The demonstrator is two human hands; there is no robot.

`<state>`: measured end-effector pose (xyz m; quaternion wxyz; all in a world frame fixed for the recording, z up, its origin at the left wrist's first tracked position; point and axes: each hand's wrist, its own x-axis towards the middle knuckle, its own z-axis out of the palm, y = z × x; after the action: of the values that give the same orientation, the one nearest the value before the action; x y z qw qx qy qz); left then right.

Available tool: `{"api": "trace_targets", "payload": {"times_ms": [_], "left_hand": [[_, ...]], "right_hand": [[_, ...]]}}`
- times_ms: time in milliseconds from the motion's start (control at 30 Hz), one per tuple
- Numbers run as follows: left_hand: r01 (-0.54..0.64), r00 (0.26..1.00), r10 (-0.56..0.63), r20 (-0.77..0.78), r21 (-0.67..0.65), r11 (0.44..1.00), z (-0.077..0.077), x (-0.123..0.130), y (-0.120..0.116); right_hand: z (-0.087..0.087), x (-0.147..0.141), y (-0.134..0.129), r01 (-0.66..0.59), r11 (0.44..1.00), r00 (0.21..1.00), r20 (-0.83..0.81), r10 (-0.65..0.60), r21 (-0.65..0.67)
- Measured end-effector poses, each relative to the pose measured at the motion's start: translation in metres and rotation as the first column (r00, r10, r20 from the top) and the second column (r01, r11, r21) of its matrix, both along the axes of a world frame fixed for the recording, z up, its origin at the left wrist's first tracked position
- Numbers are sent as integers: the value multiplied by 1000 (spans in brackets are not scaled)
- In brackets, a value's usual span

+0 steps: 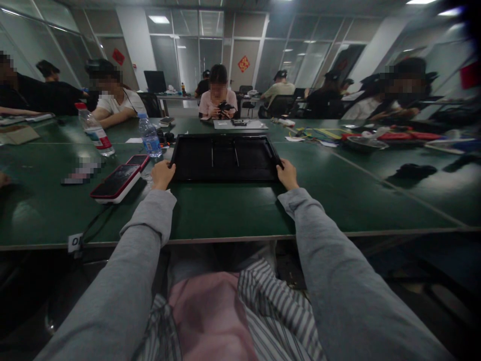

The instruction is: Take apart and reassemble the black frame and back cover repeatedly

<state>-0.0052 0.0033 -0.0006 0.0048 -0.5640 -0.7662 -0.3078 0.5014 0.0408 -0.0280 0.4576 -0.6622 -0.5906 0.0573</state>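
Observation:
A black rectangular tray-like panel with a raised rim lies on or just above the green table in front of me. Two thin, shiny bars run front to back across its recessed inner face. My left hand grips its left edge, thumb on the rim. On the opposite edge, my right hand is closed in the same way. The fingers under the rim are hidden.
Left of the panel stand a blue-labelled water bottle and a red-capped bottle. A red-edged phone rests on a white block. Dark cloth-like items lie right. A person sits opposite, holding a black object.

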Motion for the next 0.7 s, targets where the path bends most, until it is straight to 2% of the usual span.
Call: {"api": "trace_targets", "payload": {"times_ms": [233,433,700], "left_hand": [[45,996,-46,78,11,999,-7,-5,9],[95,981,-99,165,28,995,-15,-11,21],[11,977,-25,213,63,998,-9,-6,12]], "right_hand": [[-6,9,6,74,997,997,-28,-73,13],[-6,10,9,30,1000,999,-18,-30,-5],[-4,5,3,58,998,998,8,-58,-7]]}}
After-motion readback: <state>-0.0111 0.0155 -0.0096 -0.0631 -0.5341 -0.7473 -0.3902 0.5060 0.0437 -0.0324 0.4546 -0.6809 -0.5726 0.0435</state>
